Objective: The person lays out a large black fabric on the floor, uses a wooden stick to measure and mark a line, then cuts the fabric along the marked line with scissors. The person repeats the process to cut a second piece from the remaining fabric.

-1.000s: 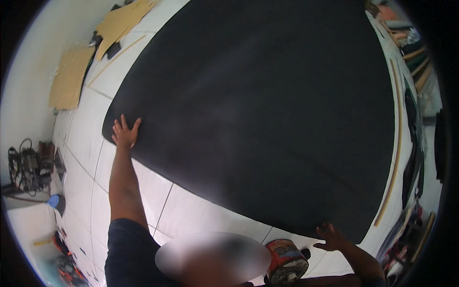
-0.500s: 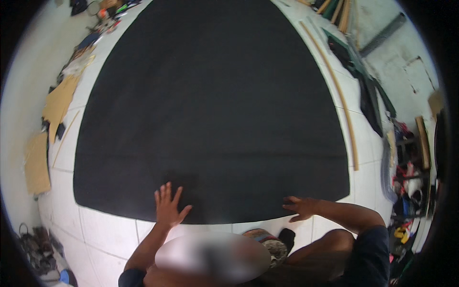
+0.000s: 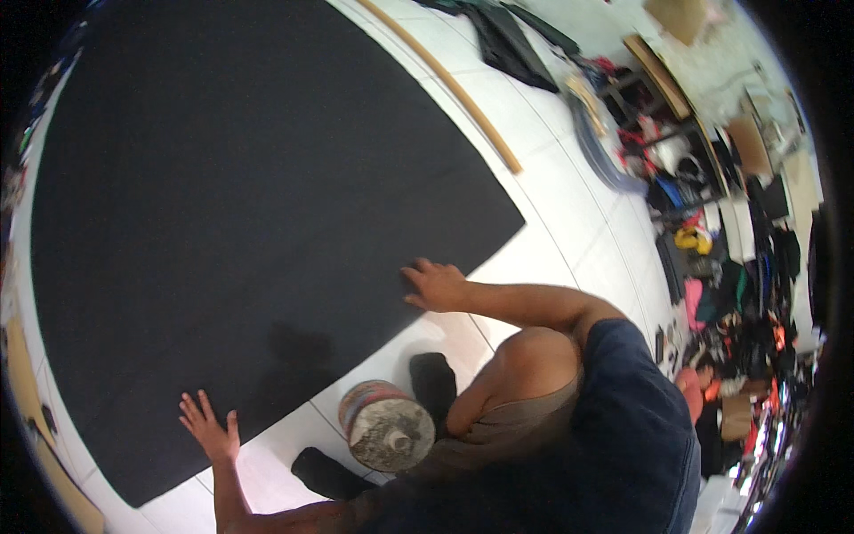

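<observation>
A large black sheet (image 3: 231, 196), perhaps fabric, lies flat on the white tiled floor. My left hand (image 3: 210, 429) rests on its near edge at the lower left, fingers spread. Farther right along the same edge, my right hand (image 3: 434, 285) lies on the sheet with its fingers loosely apart and slightly bent. Neither hand holds anything. Between my feet stands a round can-like container (image 3: 390, 432) with a grey, crusted top and coloured bands on its side.
A long wooden strip (image 3: 454, 84) lies beside the sheet's right edge. Cluttered shelving (image 3: 685, 151) and heaps of goods line the right wall. Dark-covered feet (image 3: 432, 387) flank the container. Cardboard (image 3: 25, 365) leans at the left. A person (image 3: 689, 392) shows at the far right.
The view has swung to the right and tilted, showing more of the right-hand clutter and the container between my feet. Both hands stay on the sheet's near edge.
</observation>
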`<state>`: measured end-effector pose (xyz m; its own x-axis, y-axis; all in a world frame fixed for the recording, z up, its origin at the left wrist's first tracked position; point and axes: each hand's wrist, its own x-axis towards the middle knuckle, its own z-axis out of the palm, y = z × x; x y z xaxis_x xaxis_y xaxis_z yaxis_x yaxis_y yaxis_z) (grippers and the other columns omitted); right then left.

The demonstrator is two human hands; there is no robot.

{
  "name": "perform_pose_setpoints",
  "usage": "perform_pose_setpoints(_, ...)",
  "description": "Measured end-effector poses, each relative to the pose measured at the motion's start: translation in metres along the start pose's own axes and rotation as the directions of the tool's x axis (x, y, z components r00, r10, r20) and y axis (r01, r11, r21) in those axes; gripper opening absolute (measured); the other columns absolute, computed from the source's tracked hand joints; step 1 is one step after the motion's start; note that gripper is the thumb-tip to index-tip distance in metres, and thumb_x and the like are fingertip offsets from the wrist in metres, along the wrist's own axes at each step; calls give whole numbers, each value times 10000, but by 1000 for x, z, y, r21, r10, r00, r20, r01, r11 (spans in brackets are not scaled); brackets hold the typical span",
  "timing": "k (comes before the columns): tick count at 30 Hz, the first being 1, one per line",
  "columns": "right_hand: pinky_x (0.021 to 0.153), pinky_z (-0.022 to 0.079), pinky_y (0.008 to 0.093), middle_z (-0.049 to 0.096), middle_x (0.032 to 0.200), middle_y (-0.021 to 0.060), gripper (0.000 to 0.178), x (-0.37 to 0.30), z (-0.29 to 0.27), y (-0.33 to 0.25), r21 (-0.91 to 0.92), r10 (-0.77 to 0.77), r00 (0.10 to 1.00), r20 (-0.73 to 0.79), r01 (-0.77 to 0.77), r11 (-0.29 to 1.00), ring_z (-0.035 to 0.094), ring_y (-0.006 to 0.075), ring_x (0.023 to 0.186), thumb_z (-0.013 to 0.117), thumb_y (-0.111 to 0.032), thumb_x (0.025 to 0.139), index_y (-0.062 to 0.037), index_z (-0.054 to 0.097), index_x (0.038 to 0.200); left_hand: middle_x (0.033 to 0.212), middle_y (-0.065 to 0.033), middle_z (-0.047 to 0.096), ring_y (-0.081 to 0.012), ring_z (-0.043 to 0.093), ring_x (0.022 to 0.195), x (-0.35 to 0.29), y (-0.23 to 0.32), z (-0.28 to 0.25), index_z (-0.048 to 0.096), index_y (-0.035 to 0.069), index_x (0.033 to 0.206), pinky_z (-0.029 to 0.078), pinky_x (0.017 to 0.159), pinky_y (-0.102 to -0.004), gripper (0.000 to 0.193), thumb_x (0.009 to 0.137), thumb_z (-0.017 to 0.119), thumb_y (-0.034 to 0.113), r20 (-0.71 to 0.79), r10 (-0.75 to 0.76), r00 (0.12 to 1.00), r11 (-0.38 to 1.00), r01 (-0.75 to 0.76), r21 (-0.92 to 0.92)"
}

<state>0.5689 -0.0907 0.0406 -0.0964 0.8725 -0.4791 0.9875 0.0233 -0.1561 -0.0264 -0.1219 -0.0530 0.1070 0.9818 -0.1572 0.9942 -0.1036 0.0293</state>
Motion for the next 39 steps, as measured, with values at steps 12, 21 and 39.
perform_pose_setpoints(12,746,535,451,654,869,117,547,-86,-26,-138,233,-952,271,144,926,299,683,329,840,729,-430,807,-84,573,1201,1646,-227,130,-444,134,1512,-24,-7,12,272,107,1576,93,1203,-614,871,932,484,653,-80,98,992,993,-92,80)
perform_pose_setpoints(21,505,518,382,639,696,74,318,-75,-23,-152,156,-981,185,51,969,191,669,258,615,733,-296,747,-69,576,907,1646,-237,111,-429,68,1524,-12,19,-22,310,137,1567,55,1209,-601,975,786,741,530,-47,46,998,997,-48,-53)
perform_pose_setpoints(39,575,501,482,646,691,118,391,-47,-35,-147,247,-913,353,-204,921,301,668,353,684,722,-336,749,-79,566,999,1641,-248,107,-453,103,1513,-21,3,8,253,122,1581,72,1207,-623,989,875,387,800,-27,68,997,988,-63,142)
